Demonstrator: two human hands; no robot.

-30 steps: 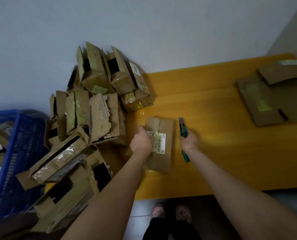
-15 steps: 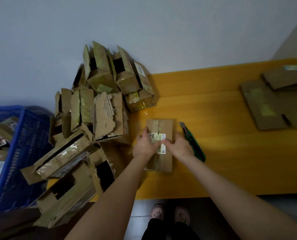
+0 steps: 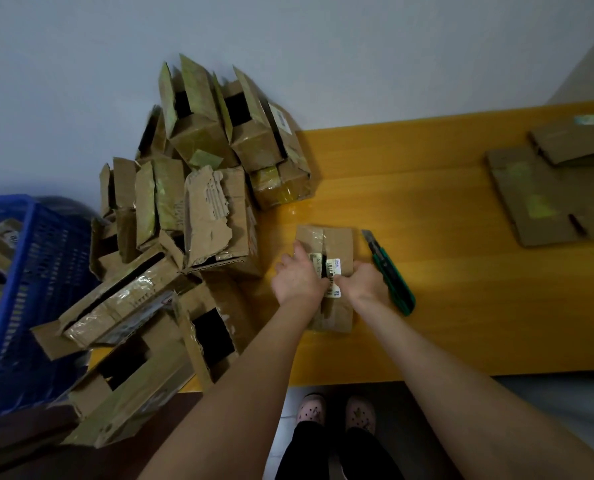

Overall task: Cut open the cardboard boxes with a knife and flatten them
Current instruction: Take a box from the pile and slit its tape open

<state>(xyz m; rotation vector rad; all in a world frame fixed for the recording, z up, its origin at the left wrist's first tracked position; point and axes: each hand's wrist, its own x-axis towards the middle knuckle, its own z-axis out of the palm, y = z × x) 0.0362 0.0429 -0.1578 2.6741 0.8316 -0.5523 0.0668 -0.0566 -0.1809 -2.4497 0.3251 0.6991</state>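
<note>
Small taped cardboard box (image 3: 337, 244) lies flat, green knife (image 3: 391, 273) just beside.

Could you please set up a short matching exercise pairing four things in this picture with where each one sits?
Things:
1. utility knife
2. blue crate
3. flattened cardboard
4. small box

Places:
A. far right of the yellow table
B. under both hands, left hand and right hand
C. lying on the table just right of the right hand
D. far left, off the table

Pairs: 1-C, 2-D, 3-A, 4-B
</note>
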